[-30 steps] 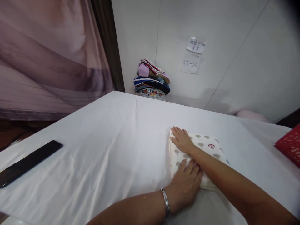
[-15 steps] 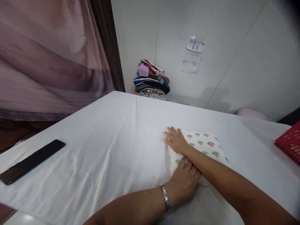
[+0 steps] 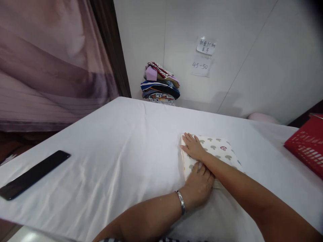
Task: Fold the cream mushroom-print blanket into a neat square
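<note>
Both hands stay flat on the folded mushroom-print cloth (image 3: pixel 214 153) at lower right of centre, the right hand (image 3: pixel 193 148) spread back on its far corner, the left hand (image 3: pixel 199 186) pressing its near edge, smoothing continuing.

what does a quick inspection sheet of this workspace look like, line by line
surface: white sheet covers the table, lightly creased
job's things: folded cloth with mushroom print, lying flat
clutter: long black flat object at left edge; red basket at right edge
hands: left hand and right hand both pressed flat on the cloth, fingers open; bracelet on left wrist
cables: nothing seen
surroundings: stack of folded clothes by the wall; two paper notes; pink curtain
</note>
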Demonstrator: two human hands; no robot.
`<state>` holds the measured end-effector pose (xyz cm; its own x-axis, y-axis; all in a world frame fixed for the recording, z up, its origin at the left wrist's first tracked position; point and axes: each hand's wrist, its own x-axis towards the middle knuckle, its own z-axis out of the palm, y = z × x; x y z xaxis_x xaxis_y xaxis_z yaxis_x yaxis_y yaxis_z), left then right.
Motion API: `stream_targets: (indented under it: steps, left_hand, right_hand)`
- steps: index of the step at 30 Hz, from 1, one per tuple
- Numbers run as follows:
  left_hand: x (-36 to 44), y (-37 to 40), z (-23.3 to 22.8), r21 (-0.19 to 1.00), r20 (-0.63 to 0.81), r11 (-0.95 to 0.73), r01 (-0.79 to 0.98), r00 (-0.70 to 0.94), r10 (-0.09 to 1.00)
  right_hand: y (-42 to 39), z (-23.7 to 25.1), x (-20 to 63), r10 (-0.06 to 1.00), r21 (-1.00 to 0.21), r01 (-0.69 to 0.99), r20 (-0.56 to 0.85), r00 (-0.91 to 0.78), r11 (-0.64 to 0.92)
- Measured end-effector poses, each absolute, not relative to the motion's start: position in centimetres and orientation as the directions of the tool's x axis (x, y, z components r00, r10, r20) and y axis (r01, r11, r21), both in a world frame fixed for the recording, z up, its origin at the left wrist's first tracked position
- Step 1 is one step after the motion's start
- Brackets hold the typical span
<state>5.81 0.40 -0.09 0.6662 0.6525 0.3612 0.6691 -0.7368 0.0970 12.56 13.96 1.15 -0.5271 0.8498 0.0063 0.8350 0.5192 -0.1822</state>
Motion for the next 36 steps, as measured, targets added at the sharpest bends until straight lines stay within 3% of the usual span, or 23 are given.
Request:
stream_targets:
  steps: [4,9,12,14,18,21,25,31,36]
  left_hand:
    - [6.2,0.6,-0.6,0.108,0.35,-0.722,0.683,0.654,0.671]
    - [6.2,1.0,-1.0,0.155,0.3,-0.724,0.672,0.667,0.682]
    - [6.1,1.4,-1.7,0.174,0.309,-0.727,0.664,0.664,0.681]
    - [6.0,1.6,-2.4,0.165,0.345,-0.733,0.659,0.658,0.669]
    - [6.1,1.8,-3.5,0.152,0.421,-0.74,0.655,0.635,0.648]
    - [5.9,1.9,-3.4,0.161,0.441,-0.756,0.634,0.64,0.63]
    - [5.6,1.7,-2.4,0.175,0.406,-0.757,0.629,0.654,0.638]
    - [4.5,2.0,-1.2,0.187,0.384,-0.784,0.592,0.691,0.613]
    - [0.5,5.3,-0.7,0.248,0.353,-0.799,0.548,0.717,0.601]
  right_hand:
    - [13.5,2.4,12.5,0.889,-0.317,0.85,-0.045,-0.456,0.42]
    - [11.8,2.5,11.5,0.87,-0.324,0.831,-0.048,-0.491,0.452]
    - [12.1,3.1,12.7,0.908,-0.396,0.839,-0.034,-0.418,0.372]
    - [12.2,3.4,15.4,0.956,-0.372,0.885,0.019,-0.293,0.279]
    - [10.8,2.6,22.8,0.989,-0.199,0.98,0.15,0.009,0.021]
    - [9.6,1.3,26.6,0.982,-0.328,0.933,0.063,0.18,-0.149]
    - [8.9,1.2,28.2,0.967,-0.559,0.802,0.003,0.254,-0.209]
    - [6.1,2.8,29.2,0.909,-0.579,0.721,-0.092,0.406,-0.381]
    - [3.3,2.6,27.9,0.886,-0.587,0.669,-0.23,0.403,-0.457]
